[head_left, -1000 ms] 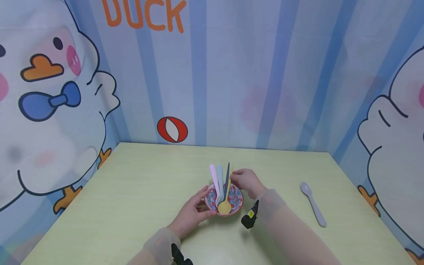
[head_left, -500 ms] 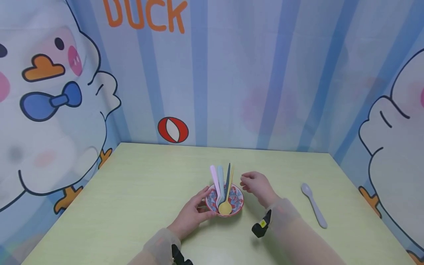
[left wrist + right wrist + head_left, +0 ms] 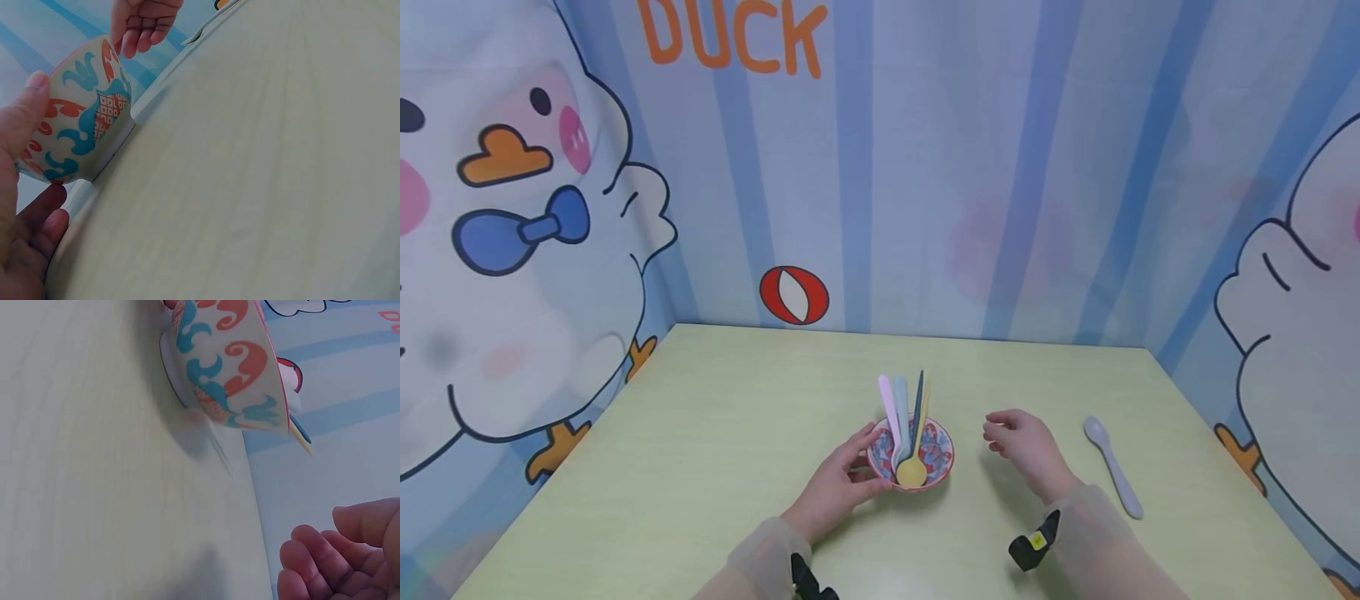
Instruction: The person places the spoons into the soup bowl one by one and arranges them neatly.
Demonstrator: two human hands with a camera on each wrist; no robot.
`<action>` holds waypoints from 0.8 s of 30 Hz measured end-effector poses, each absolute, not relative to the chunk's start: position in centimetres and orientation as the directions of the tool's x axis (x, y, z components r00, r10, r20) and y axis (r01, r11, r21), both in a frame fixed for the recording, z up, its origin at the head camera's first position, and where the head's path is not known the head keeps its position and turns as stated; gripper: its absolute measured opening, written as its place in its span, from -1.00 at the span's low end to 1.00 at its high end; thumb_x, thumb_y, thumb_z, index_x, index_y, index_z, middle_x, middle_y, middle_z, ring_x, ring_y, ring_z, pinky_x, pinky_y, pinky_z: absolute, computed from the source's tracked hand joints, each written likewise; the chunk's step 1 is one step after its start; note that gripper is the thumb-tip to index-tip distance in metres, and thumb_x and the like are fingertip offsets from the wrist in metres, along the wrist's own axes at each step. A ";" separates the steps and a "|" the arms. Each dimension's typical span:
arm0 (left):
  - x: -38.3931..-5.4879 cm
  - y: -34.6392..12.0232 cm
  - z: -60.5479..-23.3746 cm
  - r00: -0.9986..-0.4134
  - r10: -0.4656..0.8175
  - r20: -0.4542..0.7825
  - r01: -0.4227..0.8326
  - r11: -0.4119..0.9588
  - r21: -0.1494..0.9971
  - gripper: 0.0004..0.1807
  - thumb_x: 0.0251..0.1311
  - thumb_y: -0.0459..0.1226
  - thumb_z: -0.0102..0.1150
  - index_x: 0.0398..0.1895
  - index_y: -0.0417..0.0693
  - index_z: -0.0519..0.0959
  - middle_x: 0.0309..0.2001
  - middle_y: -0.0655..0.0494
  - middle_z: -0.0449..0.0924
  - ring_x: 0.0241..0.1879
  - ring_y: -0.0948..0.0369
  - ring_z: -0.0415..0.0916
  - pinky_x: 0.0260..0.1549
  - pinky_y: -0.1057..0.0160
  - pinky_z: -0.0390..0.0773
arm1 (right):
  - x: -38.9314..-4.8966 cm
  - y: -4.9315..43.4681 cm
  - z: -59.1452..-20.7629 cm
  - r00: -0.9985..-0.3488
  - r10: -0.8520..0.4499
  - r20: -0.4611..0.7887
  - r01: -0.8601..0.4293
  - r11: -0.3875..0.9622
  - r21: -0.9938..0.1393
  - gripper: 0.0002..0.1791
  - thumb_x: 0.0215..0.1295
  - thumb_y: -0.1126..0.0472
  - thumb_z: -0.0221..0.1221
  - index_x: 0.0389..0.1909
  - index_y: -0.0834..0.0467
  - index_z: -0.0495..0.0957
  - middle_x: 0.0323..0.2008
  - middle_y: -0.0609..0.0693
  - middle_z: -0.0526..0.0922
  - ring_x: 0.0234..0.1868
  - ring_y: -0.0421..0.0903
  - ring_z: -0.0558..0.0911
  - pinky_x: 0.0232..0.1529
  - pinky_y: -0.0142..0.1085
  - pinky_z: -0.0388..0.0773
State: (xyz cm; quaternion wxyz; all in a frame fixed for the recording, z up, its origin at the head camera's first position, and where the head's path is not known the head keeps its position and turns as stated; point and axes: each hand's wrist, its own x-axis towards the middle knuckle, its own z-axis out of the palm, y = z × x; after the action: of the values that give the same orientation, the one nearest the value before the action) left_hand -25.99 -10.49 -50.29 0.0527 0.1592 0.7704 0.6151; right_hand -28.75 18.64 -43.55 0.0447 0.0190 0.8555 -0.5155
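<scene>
A small bowl (image 3: 942, 457) with a red, blue and white pattern sits upright on the table. My left hand (image 3: 831, 487) grips its left side, the thumb (image 3: 28, 112) on the near wall and the fingertips (image 3: 47, 219) low by the base. Leaning in the bowl are a pink spoon (image 3: 889, 406), a light blue spoon (image 3: 901, 400), a thin dark blue utensil (image 3: 918, 400) and a yellow spoon (image 3: 912, 473) with its round head toward me. To the bowl's right, my right hand (image 3: 1030, 450) hovers over the table, fingers loosely curled around nothing.
A lavender spoon (image 3: 1114, 471) lies alone on the pale table (image 3: 737, 400), right of my right hand. Behind the table hangs a blue striped backdrop (image 3: 925, 167) with duck drawings. Each wrist carries a black camera mount (image 3: 1034, 542).
My right hand has let go of the yellow spoon's handle and drawn back to the right, toward the lavender spoon. The left hand keeps its grip on the bowl.
</scene>
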 end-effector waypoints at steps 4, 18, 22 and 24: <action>-26.0 -10.5 -50.3 -0.943 0.313 0.116 0.180 0.186 0.966 -0.14 0.06 -0.17 0.41 0.45 0.25 0.23 0.49 0.25 0.03 0.06 0.14 0.47 0.04 0.26 0.52 | -28.0 19.9 -44.0 -0.996 0.004 -0.094 0.085 0.476 -0.875 -0.58 0.40 0.19 0.09 0.17 0.36 0.43 -0.03 0.21 0.61 -0.09 0.03 0.61 0.04 -0.07 0.55; -26.1 -10.3 -50.4 -0.944 0.308 0.121 0.191 0.209 0.959 -0.13 0.05 -0.13 0.41 0.45 0.25 0.22 0.48 0.24 0.05 0.07 0.15 0.46 0.08 0.24 0.50 | -26.4 24.5 -44.6 -0.998 0.049 -0.042 0.062 0.551 -0.832 -0.53 0.41 0.19 0.05 0.19 0.44 0.37 -0.01 0.31 0.57 -0.07 0.14 0.62 0.01 -0.03 0.54; -26.3 -10.4 -50.6 -0.946 0.304 0.117 0.186 0.211 0.960 -0.15 0.05 -0.13 0.41 0.44 0.28 0.24 0.47 0.26 0.06 0.07 0.15 0.46 0.08 0.22 0.50 | -26.2 25.7 -44.5 -0.997 0.070 -0.039 0.073 0.582 -0.810 -0.53 0.40 0.19 0.06 0.17 0.46 0.39 -0.04 0.32 0.58 -0.10 0.13 0.64 -0.01 -0.03 0.55; -26.3 -10.5 -50.7 -0.946 0.303 0.115 0.185 0.213 0.959 -0.15 0.05 -0.13 0.41 0.43 0.30 0.25 0.47 0.28 0.06 0.07 0.15 0.46 0.08 0.22 0.50 | -26.1 26.3 -44.5 -0.996 0.085 -0.036 0.080 0.594 -0.800 -0.53 0.39 0.20 0.07 0.15 0.47 0.40 -0.04 0.34 0.58 -0.12 0.14 0.65 -0.03 -0.02 0.56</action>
State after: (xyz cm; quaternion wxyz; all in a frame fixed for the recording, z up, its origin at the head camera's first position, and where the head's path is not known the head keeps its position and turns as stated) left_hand -26.32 -10.47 -50.74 0.0484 0.1569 0.7774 0.6072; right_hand -26.11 26.28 -44.48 -0.0030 0.0463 0.8928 -0.4480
